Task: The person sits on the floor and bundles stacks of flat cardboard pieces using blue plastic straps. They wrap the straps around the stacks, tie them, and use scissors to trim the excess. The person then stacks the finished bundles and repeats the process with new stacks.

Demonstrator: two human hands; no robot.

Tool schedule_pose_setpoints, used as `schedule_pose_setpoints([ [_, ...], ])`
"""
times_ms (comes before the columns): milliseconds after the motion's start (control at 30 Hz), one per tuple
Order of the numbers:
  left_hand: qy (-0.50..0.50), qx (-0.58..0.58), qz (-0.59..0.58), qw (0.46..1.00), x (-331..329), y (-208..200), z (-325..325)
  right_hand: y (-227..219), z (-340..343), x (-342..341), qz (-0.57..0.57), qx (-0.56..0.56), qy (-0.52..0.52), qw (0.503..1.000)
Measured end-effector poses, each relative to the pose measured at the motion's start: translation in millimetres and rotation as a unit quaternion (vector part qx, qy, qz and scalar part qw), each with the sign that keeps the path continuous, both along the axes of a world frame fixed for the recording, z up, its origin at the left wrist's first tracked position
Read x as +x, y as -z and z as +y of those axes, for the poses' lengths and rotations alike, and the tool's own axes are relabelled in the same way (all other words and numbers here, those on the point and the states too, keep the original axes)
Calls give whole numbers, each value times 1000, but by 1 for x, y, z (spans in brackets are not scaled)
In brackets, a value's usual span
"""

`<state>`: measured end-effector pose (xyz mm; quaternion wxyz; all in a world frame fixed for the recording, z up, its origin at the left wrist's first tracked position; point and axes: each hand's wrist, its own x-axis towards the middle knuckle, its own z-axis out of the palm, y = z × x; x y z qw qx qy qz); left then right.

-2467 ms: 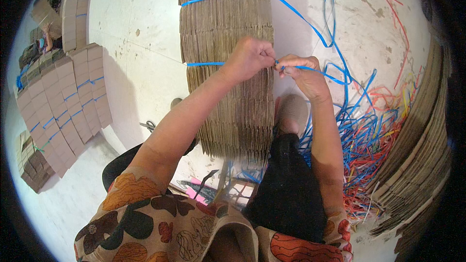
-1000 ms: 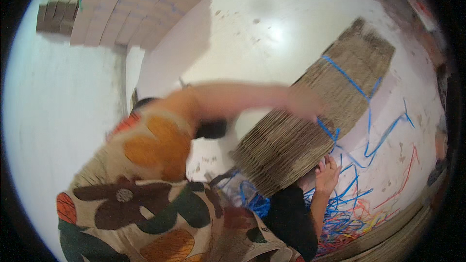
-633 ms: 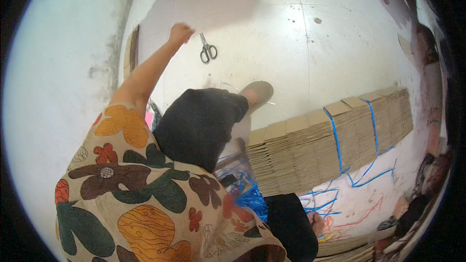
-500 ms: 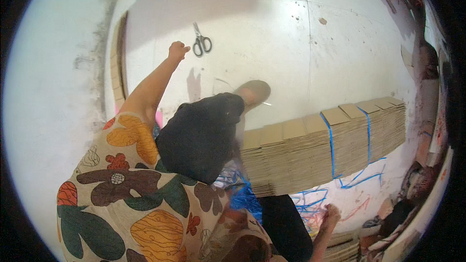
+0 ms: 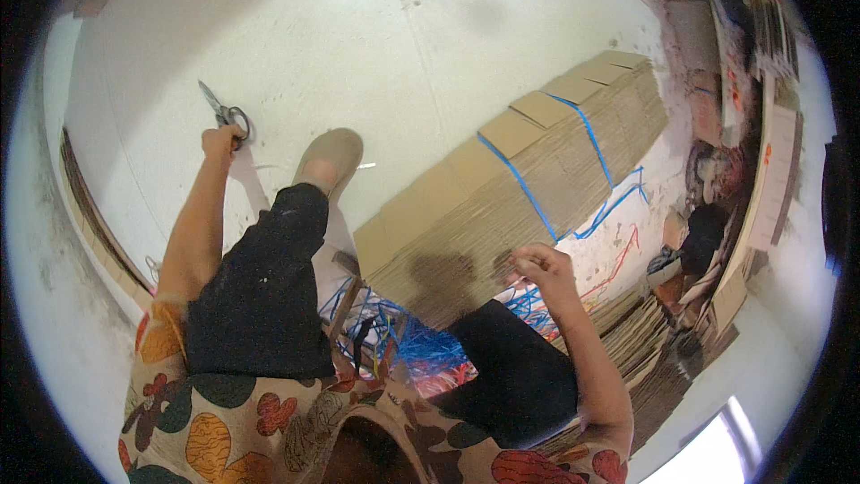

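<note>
My left hand (image 5: 219, 138) reaches out at the far left with its fingers closed on the dark handles of a pair of scissors (image 5: 235, 118). The scissors' metal blades point away from me, over the pale floor. My right hand (image 5: 548, 271) is beside the near side of a long stack of flat brown cardboard pieces (image 5: 430, 237). Its fingers are loosely bent and apart, with nothing visible between them. Two blue straps (image 5: 521, 186) run around the stack toward its far right end. I cannot tell whether the right fingertips touch the cardboard.
Tangled blue strapping (image 5: 417, 341) lies below the stack, between my legs. More flat cardboard (image 5: 640, 341) is piled at the right, near boxes and dark clutter along the wall. My shod foot (image 5: 331, 157) rests on the floor (image 5: 403, 63) left of the stack.
My left hand has taken hold of the scissors, which lay on the floor beside it. My right hand has come up to the stack's near side. The view has turned rightward.
</note>
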<state>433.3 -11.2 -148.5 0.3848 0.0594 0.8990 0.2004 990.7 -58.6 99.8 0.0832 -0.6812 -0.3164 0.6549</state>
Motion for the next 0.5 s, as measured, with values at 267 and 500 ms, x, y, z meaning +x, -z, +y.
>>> schedule_pose_setpoints([
  [267, 554, 197, -217, 779, 247, -229, 111, 1, 34, -41, 213, 163, 122, 956],
  [500, 816, 198, -229, 493, 450, -266, 82, 11, 8, 32, 197, 229, 305, 903],
])
